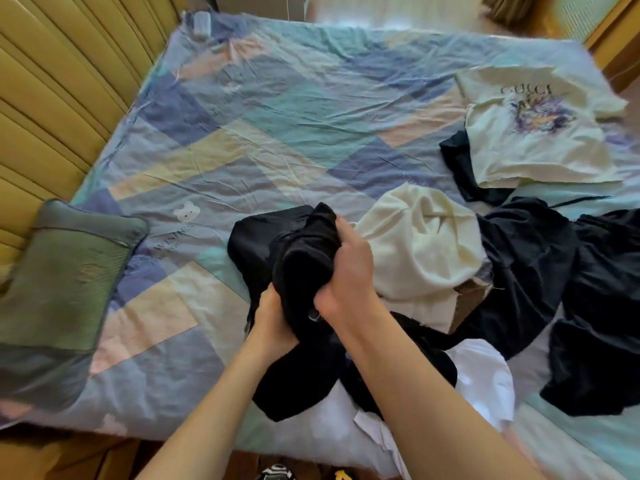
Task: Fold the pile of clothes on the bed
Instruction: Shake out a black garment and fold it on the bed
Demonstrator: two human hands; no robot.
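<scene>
Clothes [519, 271] lie heaped just right of your hands; your left hand [273, 318] and right hand [346, 268] both grip a bunched black garment [304, 258], its shape unreadable.

1. The bed sheet [263, 133] has a patchwork of blue, teal, peach and pale yellow.
2. The pillow [65, 271] is olive green.
3. The garment [304, 258] is black.
4. The cloth [422, 244] is cream.
5. The T-shirt [533, 133] is off-white with a purple and yellow print, perhaps a flower.
</scene>
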